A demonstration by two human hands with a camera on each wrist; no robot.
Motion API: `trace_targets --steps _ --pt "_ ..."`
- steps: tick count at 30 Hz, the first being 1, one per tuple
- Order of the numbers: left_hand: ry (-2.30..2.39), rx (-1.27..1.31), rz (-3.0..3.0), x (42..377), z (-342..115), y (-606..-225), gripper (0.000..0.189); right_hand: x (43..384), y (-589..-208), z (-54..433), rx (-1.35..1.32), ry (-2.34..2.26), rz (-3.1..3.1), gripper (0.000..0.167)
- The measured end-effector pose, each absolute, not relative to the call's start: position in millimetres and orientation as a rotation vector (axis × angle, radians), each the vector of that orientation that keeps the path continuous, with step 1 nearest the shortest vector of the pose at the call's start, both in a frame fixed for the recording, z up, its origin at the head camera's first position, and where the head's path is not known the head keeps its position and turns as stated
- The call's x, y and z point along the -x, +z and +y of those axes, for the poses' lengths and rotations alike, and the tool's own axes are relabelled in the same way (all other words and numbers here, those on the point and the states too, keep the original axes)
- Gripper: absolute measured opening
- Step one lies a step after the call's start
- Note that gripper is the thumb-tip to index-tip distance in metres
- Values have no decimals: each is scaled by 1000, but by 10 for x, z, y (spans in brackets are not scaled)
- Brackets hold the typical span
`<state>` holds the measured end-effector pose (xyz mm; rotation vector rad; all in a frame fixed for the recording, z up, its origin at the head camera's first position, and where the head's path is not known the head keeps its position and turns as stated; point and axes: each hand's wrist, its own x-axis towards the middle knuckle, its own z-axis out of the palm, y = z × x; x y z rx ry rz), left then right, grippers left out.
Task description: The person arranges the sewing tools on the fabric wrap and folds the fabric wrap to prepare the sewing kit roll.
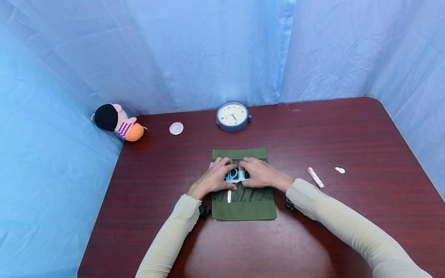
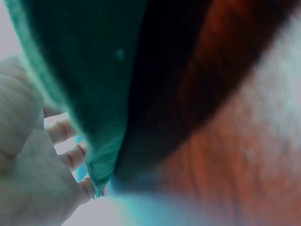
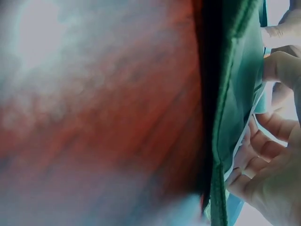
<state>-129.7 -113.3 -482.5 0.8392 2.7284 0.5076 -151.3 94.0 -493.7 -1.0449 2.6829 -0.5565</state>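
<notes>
A green fabric pouch (image 1: 243,210) lies unfolded on the table, both hands over its middle. My right hand (image 1: 259,172) pinches a light blue thread spool (image 1: 241,175), fingers above and thumb below. Under my left hand (image 1: 219,175), light blue-handled scissors (image 1: 232,173) lie with a pale blade pointing toward me. A white strap (image 1: 234,180) crosses the scissors and runs between the hands. The left fingers bend around the scissors and strap; which of these they hold is hidden. In the left wrist view, the pouch edge (image 2: 101,94) covers part of the fingers.
At the right lie a pink-and-white slim item (image 1: 315,177) and a small needle threader (image 1: 340,170). Along the back are a blue alarm clock (image 1: 233,116) and a silvery disc (image 1: 176,128). A plush toy (image 1: 119,121) sits at the far left corner. Blue curtains (image 1: 208,50) surround the table.
</notes>
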Motion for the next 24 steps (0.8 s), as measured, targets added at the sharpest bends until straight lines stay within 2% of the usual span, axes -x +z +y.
trace_targets --steps 17,24 --pt "486 -838 2719 1298 -1140 -4837 66 1541 -4963 976 1163 -645 2636 23" --pt "485 -850 2726 1297 -1134 -4836 66 1531 -4935 971 1211 -581 2650 29"
